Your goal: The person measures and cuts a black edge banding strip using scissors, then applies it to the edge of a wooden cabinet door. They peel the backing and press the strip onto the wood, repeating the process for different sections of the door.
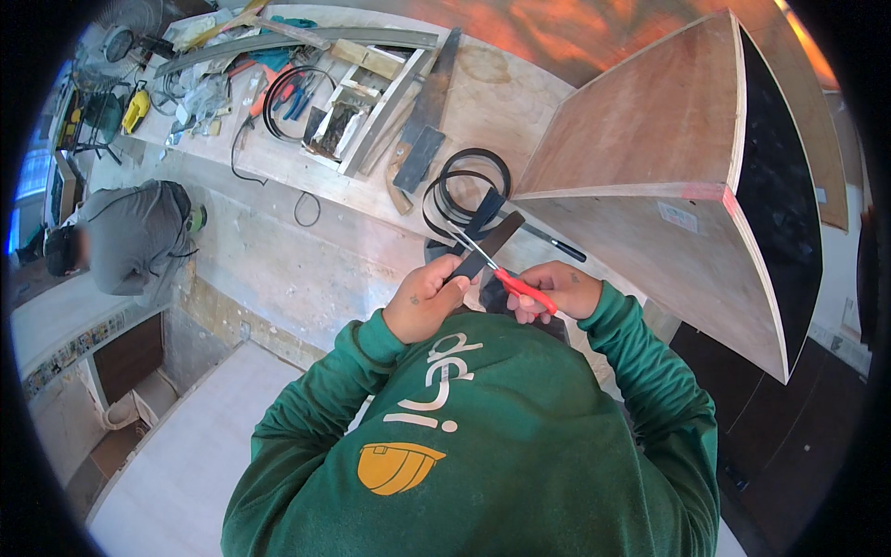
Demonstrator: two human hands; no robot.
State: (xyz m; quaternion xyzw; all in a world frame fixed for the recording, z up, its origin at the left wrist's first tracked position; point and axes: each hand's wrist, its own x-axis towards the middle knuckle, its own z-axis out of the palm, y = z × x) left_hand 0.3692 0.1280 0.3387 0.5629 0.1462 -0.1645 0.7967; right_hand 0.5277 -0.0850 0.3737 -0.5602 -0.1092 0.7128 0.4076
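My left hand [425, 299] is closed on a dark brown strip [502, 238], thumb on top, in front of my chest. My right hand [562, 288] grips a pair of scissors [527, 291] by the red handles. Their metal blades cross the strip close to my left fingers and look parted. Whether they have cut into it I cannot tell. Just beyond the strip lies a tool with a black handle [568, 250], partly hidden. A coil of dark banding [506, 167] rests on the bench beyond my hands.
A large plywood box [640, 121] stands on the right. The bench [529, 79] holds a wooden tray [394, 111] of scraps, a dark flat block [419, 160], pliers [297, 100] and another coil. On the left a person in grey [139, 237] bends over. A white panel [213, 455] lies lower left.
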